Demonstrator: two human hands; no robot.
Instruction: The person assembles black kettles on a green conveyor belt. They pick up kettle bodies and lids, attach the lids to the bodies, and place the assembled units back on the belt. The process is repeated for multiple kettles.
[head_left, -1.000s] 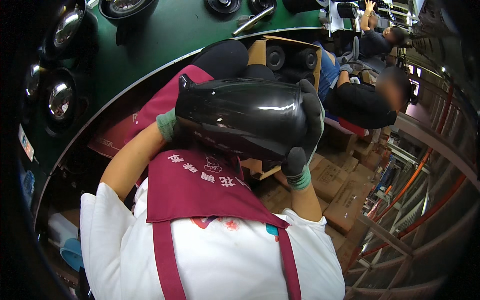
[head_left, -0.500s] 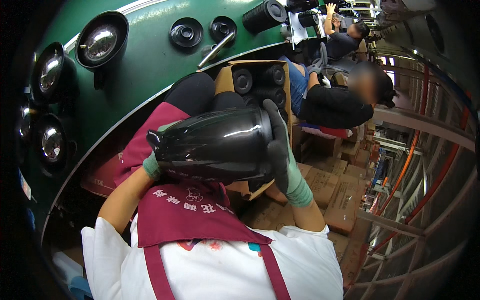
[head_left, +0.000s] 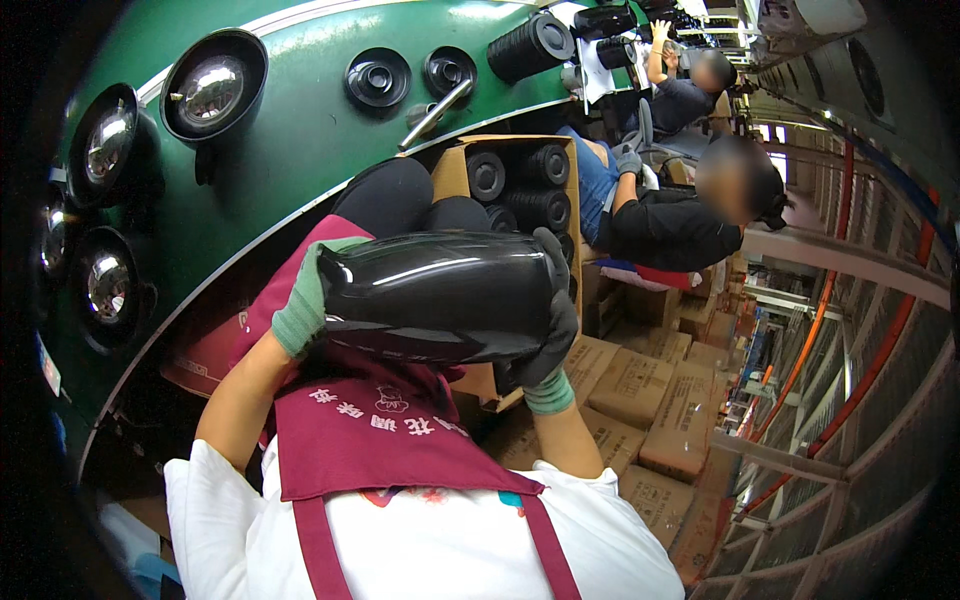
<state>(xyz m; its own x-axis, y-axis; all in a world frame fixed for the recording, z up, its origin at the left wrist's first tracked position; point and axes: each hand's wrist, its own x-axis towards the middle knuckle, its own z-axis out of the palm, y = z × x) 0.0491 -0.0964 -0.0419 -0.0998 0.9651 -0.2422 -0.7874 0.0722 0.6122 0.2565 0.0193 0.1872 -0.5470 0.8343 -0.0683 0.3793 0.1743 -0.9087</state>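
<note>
I hold a glossy black jug-shaped shell (head_left: pixel 435 297) sideways over my lap, above my maroon apron (head_left: pixel 370 440). My left hand (head_left: pixel 300 310), in a green glove, grips its left end. At its right end my right hand (head_left: pixel 548 335), in a dark glove with a green cuff, wraps around the rim. Behind the shell an open cardboard box (head_left: pixel 455 175) holds several black round parts (head_left: pixel 520 180).
A green curved conveyor table (head_left: pixel 300 140) runs on my left, carrying shiny metal bowl-shaped parts (head_left: pixel 210 90) and black round caps (head_left: pixel 378 77). Two other people (head_left: pixel 690 215) sit further along. Stacked cardboard boxes (head_left: pixel 660 400) lie on the floor at right, beside metal railings (head_left: pixel 850 380).
The view has swung left, showing more of the green table. The black shell has stayed in both hands, turned slightly, with my right hand now wrapped further around its right end.
</note>
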